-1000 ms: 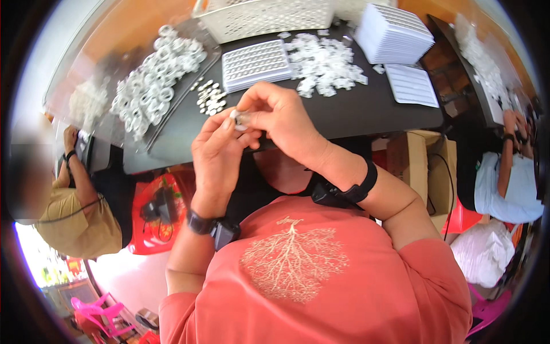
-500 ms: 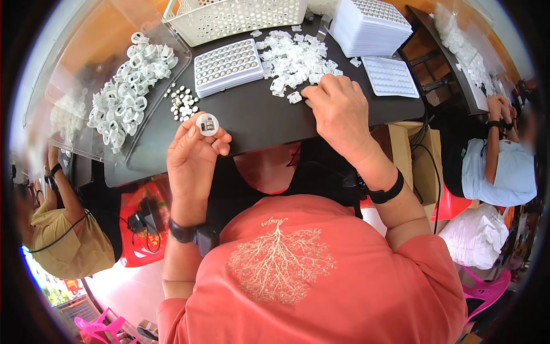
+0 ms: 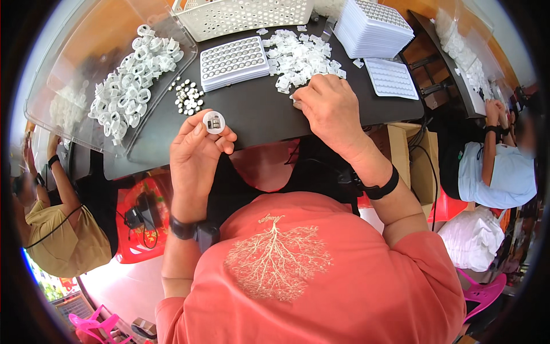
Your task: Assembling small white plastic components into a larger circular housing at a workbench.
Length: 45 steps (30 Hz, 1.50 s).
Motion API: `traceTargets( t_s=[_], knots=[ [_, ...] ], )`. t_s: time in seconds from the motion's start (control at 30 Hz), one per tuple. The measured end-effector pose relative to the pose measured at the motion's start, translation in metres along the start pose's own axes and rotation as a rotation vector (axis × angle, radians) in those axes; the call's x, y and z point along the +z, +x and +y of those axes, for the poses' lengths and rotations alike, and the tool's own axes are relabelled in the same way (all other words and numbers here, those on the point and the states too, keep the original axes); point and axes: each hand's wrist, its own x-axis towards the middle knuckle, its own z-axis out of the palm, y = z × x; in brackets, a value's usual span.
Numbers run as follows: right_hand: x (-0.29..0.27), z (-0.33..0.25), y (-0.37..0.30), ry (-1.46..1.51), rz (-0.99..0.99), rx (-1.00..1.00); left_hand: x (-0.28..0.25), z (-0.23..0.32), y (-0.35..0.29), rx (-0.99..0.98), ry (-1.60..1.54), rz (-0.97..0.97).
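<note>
My left hand (image 3: 196,150) is raised just off the table's near edge, closed on a small round white plastic housing (image 3: 214,122). Dark and metallic parts show inside the housing, which faces up. My right hand (image 3: 333,112) is over the table, its thumb and fingertips pinched on a small white plastic piece (image 3: 295,102) that is mostly covered. Just beyond it spreads a pile of similar flat translucent white pieces (image 3: 301,60). Several small silver button-like discs (image 3: 189,97) lie loose beyond my left hand. A white tray (image 3: 238,80) holding rows of round silver parts stands between them.
On the left, a clear plastic bin (image 3: 134,135) contains translucent ring-shaped parts (image 3: 123,94). A white perforated basket (image 3: 252,22) and stacked white trays (image 3: 369,37) stand at the back. One blister tray (image 3: 392,80) lies at right. Other people sit on both sides.
My right hand has moved slightly left and nearer, its fingertips coming over and onto the small white piece beside the pile. My left hand keeps the housing, nearly still. The view has shifted slightly.
</note>
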Motion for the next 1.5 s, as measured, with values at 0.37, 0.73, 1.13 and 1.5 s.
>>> traceTargets(
  t_s=[0.37, 0.73, 1.13, 1.5],
  knots=[
    [-0.008, -0.005, -0.01, 0.134, -0.052, -0.053, -0.001, -0.002, 0.001, 0.0, 0.021, 0.024],
    [-0.012, -0.015, -0.024, 0.469, 0.109, -0.155, 0.004, 0.001, 0.011, -0.086, -0.036, -0.013],
    [0.006, -0.066, 0.051, 1.526, -0.089, 0.604, 0.014, -0.014, 0.024, -0.046, -0.122, -0.111],
    [0.018, -0.073, 0.05, 1.536, -0.092, 0.698, 0.007, -0.015, 0.029, -0.05, -0.144, -0.109]
  ],
)
